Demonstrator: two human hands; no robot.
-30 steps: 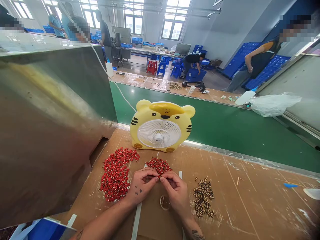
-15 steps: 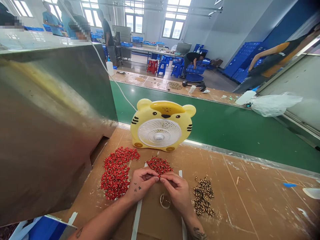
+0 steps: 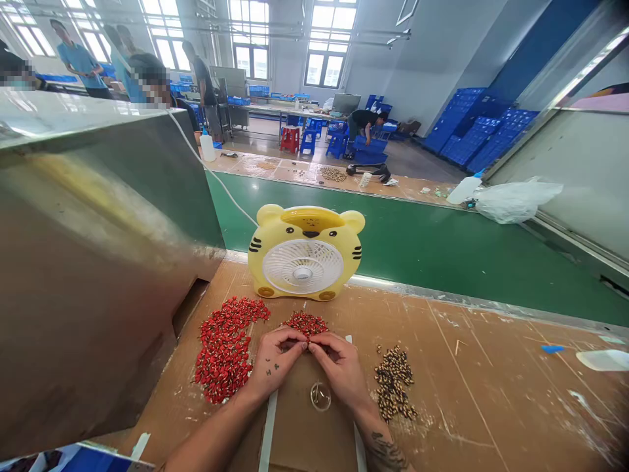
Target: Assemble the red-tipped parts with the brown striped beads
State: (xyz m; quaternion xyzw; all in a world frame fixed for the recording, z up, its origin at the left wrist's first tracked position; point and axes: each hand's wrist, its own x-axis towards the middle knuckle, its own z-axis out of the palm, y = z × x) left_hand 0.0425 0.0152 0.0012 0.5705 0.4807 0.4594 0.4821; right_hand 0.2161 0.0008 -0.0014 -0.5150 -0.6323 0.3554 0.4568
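My left hand and my right hand meet fingertip to fingertip over the cardboard. Both pinch at one tiny red piece, mostly hidden by the thumbs and forefingers; its kind is too small to make out. Just beyond the fingertips lies a small heap of red pieces with gold-coloured parts. A larger heap of similar red pieces spreads beside my left hand. To the right of my right hand is a heap of small gold and dark pieces. Below the fingers sits a small clear round dish.
A yellow tiger-faced fan stands behind the heaps. A metal cabinet rises at the left. Past the green belt runs another work ledge with a white bottle and a plastic bag. Several people are in the background.
The view has shifted slightly. My hands stay together in the same pinch. In the background, the person at the right has mostly left view, and another person bends over blue crates.
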